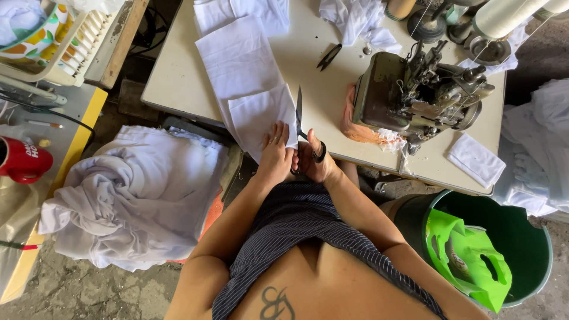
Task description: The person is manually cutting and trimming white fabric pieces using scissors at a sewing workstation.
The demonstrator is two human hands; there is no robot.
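Bare forearms reach up from the bottom of the view toward the near edge of a pale sewing table [178,77]. At the centre, the left hand [275,155] lies flat, fingers spread, pressing down one white fabric piece [261,115]; this piece is plain, smooth, roughly rectangular, and hangs slightly over the table edge. Just at 3 o'clock of it, the right hand [314,160] is closed around the black handles of one pair of scissors [300,121], whose blades point up toward 12 o'clock along the fabric's right edge, touching it.

Further white pieces lie overlapping from the cloth toward 11 o'clock; their number cannot be told. One small pair of thread snips [329,56] lies at 12 o'clock. One grey-green sewing machine [415,92] stands at 2 o'clock, with one folded white piece [476,159] at 3 o'clock of it. One green bucket [533,237] holding a bright green bag [468,255] sits at 5 o'clock. One heap of white cloth [136,195] lies at 8 o'clock, and one red mug [24,159] at 9 o'clock.
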